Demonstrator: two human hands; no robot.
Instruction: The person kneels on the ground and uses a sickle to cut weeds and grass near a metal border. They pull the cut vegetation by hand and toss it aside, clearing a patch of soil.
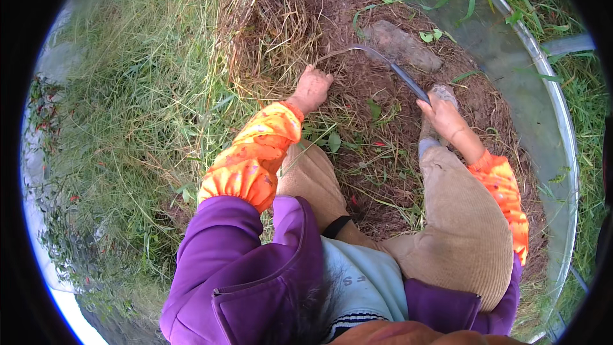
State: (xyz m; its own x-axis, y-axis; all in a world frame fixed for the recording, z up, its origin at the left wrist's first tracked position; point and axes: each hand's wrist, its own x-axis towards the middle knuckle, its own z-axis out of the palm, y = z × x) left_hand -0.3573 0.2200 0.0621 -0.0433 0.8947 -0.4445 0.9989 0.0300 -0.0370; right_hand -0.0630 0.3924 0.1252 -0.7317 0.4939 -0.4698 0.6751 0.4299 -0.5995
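My right hand (443,116) grips the dark handle of a sickle (409,80). Its thin curved blade reaches leftward, low over the soil and dry grass. Near the blade's far end is my left hand (313,87), fingers curled down at the edge of a heap of dry grass (273,33). Whether stems lie inside that fist is hidden. Green grass (158,72) grows thickly to the left of it. Loose cut stalks and a few green leaves lie on the brown soil (397,153) between my legs.
A stone (402,44) sits in the soil beyond the sickle. Along the right, translucent plastic sheeting (531,105) meets a curved metal pipe (558,86), with grass behind it. Plants with red fruits (52,120) stand at the far left. My shoe (444,93) is beside my right hand.
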